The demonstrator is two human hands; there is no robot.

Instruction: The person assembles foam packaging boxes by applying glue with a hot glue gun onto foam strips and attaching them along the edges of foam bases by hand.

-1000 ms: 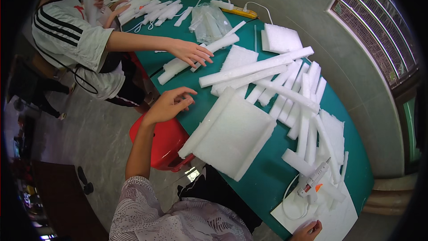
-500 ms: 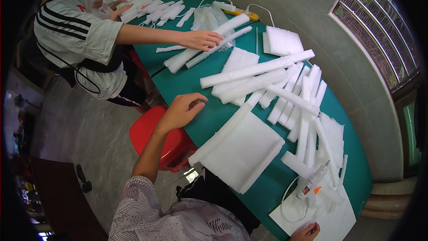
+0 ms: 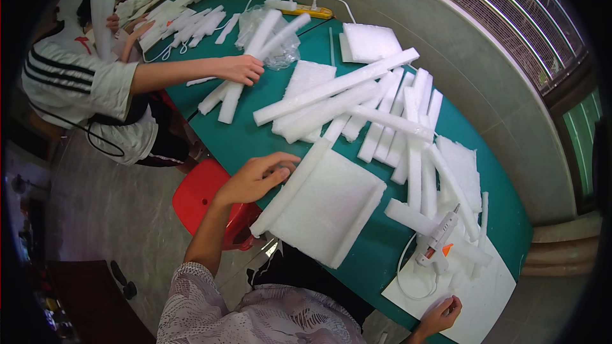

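A white foam panel (image 3: 326, 199) lies at the table's near edge, with foam strips along its left and right sides. My left hand (image 3: 255, 178) is by the left strip (image 3: 294, 185), its thumb and fingers apart and nothing between them. I cannot tell whether the fingertips touch that strip. Low on the right, my right hand (image 3: 440, 316) rests by the near edge of a thin white board (image 3: 481, 309), fingers loosely curled around nothing visible. A white glue gun (image 3: 438, 239) with an orange trigger lies on the board among foam pieces, its cable looping beside it.
Loose foam strips (image 3: 382, 143) are heaped across the green table (image 3: 280, 114). At the far left a co-worker's hand (image 3: 242, 69) is on crossed foam strips beside a clear plastic bag (image 3: 280, 44). A yellow power strip (image 3: 309, 10) lies along the wall; a red stool (image 3: 203, 194) stands at the left.
My left hand now appears closer to the panel's left strip. My right hand has come further into view by the board. The co-worker's foam strips now cross each other. The whole view has shifted.
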